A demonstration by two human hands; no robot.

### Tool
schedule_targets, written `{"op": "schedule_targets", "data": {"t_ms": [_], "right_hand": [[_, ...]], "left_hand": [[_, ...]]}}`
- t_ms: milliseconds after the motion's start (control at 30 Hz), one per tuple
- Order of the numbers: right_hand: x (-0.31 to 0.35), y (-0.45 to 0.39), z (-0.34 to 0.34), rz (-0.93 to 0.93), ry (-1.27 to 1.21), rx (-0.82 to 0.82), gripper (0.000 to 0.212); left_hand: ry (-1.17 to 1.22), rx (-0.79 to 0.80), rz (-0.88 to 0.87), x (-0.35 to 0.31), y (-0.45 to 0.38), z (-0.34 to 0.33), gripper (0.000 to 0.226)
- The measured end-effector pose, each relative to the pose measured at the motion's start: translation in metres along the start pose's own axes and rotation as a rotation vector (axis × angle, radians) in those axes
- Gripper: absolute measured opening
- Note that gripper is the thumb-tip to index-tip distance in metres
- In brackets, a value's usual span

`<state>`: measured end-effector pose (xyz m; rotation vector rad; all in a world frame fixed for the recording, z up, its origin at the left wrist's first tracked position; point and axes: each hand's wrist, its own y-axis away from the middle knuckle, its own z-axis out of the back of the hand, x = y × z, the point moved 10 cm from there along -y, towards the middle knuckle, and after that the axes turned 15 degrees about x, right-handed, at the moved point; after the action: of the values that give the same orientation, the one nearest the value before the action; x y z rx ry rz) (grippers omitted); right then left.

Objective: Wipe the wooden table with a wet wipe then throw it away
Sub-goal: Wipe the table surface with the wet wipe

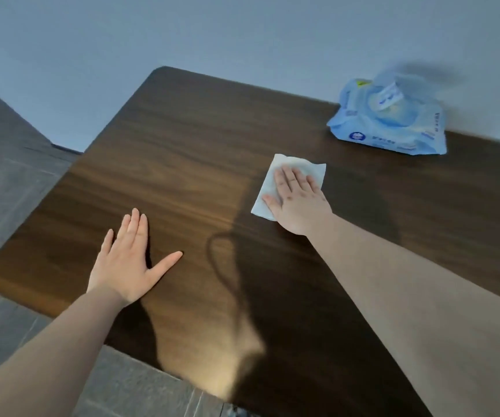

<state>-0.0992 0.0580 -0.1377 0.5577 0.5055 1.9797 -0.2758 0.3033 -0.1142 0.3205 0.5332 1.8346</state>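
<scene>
- Presently: wiping step in hand; disposal not begun, and no bin is in view.
- Floor (11, 188), grey tile, shows at 9 o'clock of the table (200, 152); the table's left edge and rounded far corner are visible.
- Left hand (128, 260): flat on the wood at about 8 o'clock of the tabletop, fingers together, thumb splayed, gripping nothing. Reads as a brace.
- Wipe (284, 167): white, opened flat on the table right of centre, roughly 2 o'clock from the left hand.
- Right hand (296, 200): palm down on the wipe, fingers spread and straight, pressing rather than pinching. The wipe's far and left margins stick out from under it.
- Pack (390, 121): blue, lid flap up, at 1 o'clock of the wipe near the wall (242, 31), well apart from the hand.
- Judgement: most of the top looks unwiped, though wetness cannot be told from the sheen.
- Next move calls for steady downward pressure while sliding, in overlapping passes towards 9 o'clock, with the left hand lifted out of the path.
</scene>
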Motion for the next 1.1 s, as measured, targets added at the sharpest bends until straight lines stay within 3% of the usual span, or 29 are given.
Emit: {"op": "schedule_targets", "data": {"t_ms": [300, 533, 833, 1100], "right_hand": [[0.162, -0.078, 0.021, 0.237, 0.122, -0.022, 0.067], [0.253, -0.114, 0.03, 0.311, 0.196, -0.036, 0.067], [0.27, -0.101, 0.017, 0.375, 0.2, -0.027, 0.068], [0.228, -0.056, -0.001, 0.376, 0.166, -0.067, 0.069]], "left_hand": [[0.034, -0.083, 0.061, 0.025, 0.003, 0.0, 0.11], [0.057, -0.087, 0.057, 0.03, -0.002, -0.001, 0.11], [0.066, -0.099, 0.069, 0.032, -0.005, -0.002, 0.11], [0.046, -0.088, 0.053, 0.03, -0.005, -0.004, 0.109]]}}
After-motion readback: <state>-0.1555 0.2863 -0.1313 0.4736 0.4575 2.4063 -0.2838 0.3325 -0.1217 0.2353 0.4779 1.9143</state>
